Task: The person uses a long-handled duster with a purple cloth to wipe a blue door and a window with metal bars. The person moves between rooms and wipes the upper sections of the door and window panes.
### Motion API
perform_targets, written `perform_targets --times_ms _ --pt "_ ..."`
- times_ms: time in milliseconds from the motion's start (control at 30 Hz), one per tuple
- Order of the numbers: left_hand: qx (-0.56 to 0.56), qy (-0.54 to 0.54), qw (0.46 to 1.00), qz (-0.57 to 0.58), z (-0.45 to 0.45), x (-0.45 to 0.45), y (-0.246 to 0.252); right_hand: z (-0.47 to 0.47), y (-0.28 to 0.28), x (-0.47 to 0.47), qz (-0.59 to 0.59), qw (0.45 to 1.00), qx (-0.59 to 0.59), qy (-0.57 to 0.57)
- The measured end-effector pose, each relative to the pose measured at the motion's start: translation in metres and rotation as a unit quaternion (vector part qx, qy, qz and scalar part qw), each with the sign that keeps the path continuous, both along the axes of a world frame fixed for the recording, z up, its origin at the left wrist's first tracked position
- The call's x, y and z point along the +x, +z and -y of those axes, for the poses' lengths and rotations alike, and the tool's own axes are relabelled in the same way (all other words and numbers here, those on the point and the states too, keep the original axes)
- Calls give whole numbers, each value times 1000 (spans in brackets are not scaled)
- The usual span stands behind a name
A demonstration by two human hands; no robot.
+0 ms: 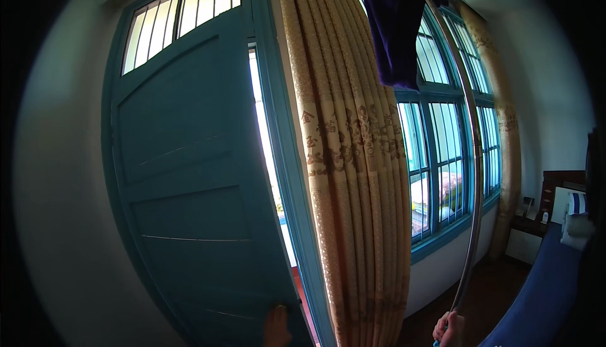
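Observation:
My right hand grips the lower end of a long metal pole, with a bit of blue showing under the fist. The pole rises past the window, and a dark purple cloth hangs over its upper end. At the bottom of the view, my left hand is up against the teal panelled door, near its free edge. A small yellowish spot shows at its fingertips. Dim light hides whether those fingers hold a knob or only press the door. The door stands slightly ajar, with a bright strip beside it.
A beige patterned curtain hangs between the door and a barred, teal-framed window; another curtain hangs beyond. On the right are a bed with a blue cover, folded bedding and a nightstand.

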State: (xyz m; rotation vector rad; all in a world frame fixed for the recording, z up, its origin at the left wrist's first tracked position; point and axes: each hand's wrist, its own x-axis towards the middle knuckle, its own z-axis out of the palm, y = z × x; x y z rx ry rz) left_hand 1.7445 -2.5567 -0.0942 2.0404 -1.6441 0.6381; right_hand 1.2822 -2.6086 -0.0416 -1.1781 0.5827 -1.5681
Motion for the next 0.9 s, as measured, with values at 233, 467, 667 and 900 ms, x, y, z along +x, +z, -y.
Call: perform_targets --times_ms 233,467,667,900 --pt "103 -2 995 -14 26 7 12 -1 12 22 13 1000 9 0" --pt "164 -98 951 -244 64 57 12 11 -12 26 3 1000 -6 0" --pt "245 -20 960 -135 71 80 1 14 -24 22 -22 1000 -2 -4" --pt "158 -127 968 -148 74 23 15 9 -38 1 -24 1000 14 6"
